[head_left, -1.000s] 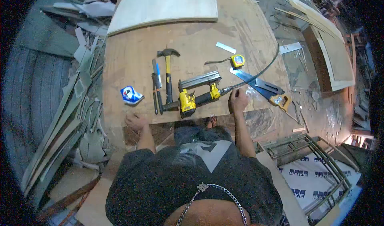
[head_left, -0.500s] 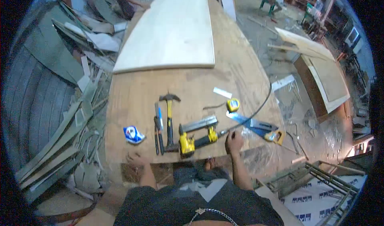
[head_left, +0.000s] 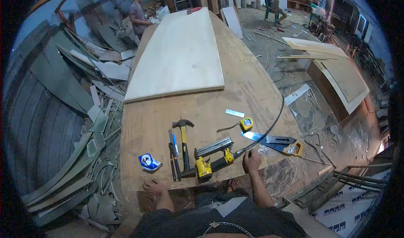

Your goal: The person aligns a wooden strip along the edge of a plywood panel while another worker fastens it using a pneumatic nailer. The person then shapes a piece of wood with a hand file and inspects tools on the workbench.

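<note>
My left hand [head_left: 155,186] rests on the near edge of the table, fingers spread and holding nothing. By the nail gun's hose, my right hand [head_left: 252,161] lies on the tabletop with curled fingers and nothing visible in them. Between my hands sits a yellow and black nail gun [head_left: 204,169], joined to a black air hose [head_left: 275,122]. Left of it are a claw hammer [head_left: 184,143], pliers [head_left: 174,162], a blue pen [head_left: 174,144] and a blue-and-white packet [head_left: 149,162]. A yellow tape measure [head_left: 247,124] and a handsaw [head_left: 273,143] lie toward the right.
A large pale panel [head_left: 176,57] covers the far part of the wooden table [head_left: 248,86]. Scrap boards [head_left: 90,154] pile up at left. A wooden box [head_left: 332,82] stands on the floor at right. One person [head_left: 138,17] stands at far left; another [head_left: 273,6] sits far back.
My view has tilted up, so the table and tools sit lower and more of the room shows. Both hands stay at about the same places on the table.
</note>
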Action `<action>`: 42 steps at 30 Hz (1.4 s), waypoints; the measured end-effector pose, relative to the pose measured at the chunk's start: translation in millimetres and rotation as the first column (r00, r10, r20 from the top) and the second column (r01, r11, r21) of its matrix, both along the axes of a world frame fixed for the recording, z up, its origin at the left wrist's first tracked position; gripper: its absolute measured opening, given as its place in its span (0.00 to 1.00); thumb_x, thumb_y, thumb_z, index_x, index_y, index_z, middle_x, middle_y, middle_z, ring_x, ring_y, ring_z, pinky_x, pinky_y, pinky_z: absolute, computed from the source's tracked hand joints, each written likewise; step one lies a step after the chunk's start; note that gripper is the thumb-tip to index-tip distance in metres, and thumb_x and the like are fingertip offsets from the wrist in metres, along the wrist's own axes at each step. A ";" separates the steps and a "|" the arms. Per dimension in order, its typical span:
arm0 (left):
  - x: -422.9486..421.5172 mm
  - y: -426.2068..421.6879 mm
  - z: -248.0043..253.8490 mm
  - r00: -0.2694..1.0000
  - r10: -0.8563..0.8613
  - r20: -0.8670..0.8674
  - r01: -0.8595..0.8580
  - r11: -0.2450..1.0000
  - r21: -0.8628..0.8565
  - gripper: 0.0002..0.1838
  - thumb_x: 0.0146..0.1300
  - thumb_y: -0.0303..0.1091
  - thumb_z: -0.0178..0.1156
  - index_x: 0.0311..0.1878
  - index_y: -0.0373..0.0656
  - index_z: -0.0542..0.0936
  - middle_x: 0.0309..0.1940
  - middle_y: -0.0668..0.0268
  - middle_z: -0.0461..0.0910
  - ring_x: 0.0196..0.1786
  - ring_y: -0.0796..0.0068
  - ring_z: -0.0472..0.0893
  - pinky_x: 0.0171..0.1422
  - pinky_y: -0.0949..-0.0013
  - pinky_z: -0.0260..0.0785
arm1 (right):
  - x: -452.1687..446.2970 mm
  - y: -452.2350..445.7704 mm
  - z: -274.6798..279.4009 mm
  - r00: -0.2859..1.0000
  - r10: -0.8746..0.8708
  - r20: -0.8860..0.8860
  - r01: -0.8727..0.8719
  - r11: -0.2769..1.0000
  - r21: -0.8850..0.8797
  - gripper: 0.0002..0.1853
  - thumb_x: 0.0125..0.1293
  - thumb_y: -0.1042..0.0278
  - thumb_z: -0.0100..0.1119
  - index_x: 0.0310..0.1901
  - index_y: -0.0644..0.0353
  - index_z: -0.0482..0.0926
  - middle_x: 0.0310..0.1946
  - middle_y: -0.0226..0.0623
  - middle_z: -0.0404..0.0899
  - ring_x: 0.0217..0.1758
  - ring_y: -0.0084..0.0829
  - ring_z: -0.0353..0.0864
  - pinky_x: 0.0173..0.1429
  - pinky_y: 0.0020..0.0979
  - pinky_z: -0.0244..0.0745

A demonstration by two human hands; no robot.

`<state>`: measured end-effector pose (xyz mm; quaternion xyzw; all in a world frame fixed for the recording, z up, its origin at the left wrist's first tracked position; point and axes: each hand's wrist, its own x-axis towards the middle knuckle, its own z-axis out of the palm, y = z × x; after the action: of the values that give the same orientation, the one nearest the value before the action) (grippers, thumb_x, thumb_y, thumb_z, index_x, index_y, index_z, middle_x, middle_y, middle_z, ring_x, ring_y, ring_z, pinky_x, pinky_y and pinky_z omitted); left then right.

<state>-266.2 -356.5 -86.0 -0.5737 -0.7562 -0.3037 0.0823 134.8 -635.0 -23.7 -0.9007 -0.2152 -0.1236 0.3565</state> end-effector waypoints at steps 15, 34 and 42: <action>13.4 -14.5 35.5 1.000 0.004 0.016 -0.006 0.996 0.092 0.25 0.55 0.40 0.56 0.52 0.32 0.70 0.56 0.48 0.66 0.62 0.49 0.63 0.66 0.49 0.53 | -6.8 5.7 19.2 0.988 0.012 -0.154 -0.016 0.999 -0.029 0.13 0.59 0.60 0.57 0.25 0.61 0.72 0.21 0.44 0.73 0.27 0.46 0.73 0.34 0.43 0.64; 17.6 -19.2 49.4 0.998 -0.031 0.059 0.032 0.999 -0.002 0.26 0.55 0.40 0.57 0.55 0.37 0.69 0.56 0.51 0.66 0.62 0.50 0.62 0.67 0.48 0.50 | 1.3 2.1 -1.1 0.999 0.026 0.033 -0.025 0.999 -0.030 0.12 0.61 0.61 0.55 0.25 0.60 0.73 0.21 0.42 0.74 0.25 0.43 0.75 0.30 0.40 0.67; 12.7 -9.3 31.0 1.000 -0.013 -0.007 0.014 0.994 0.109 0.27 0.56 0.42 0.58 0.56 0.37 0.69 0.56 0.50 0.67 0.60 0.50 0.65 0.66 0.51 0.53 | 1.3 -6.5 -1.7 0.991 0.133 0.015 -0.131 0.988 -0.082 0.11 0.58 0.62 0.57 0.25 0.58 0.72 0.24 0.39 0.73 0.31 0.43 0.73 0.38 0.42 0.64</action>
<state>-253.5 -365.7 -55.0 -0.5743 -0.7344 -0.3435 0.1137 136.1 -641.5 -25.3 -0.8969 -0.2827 -0.1000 0.3250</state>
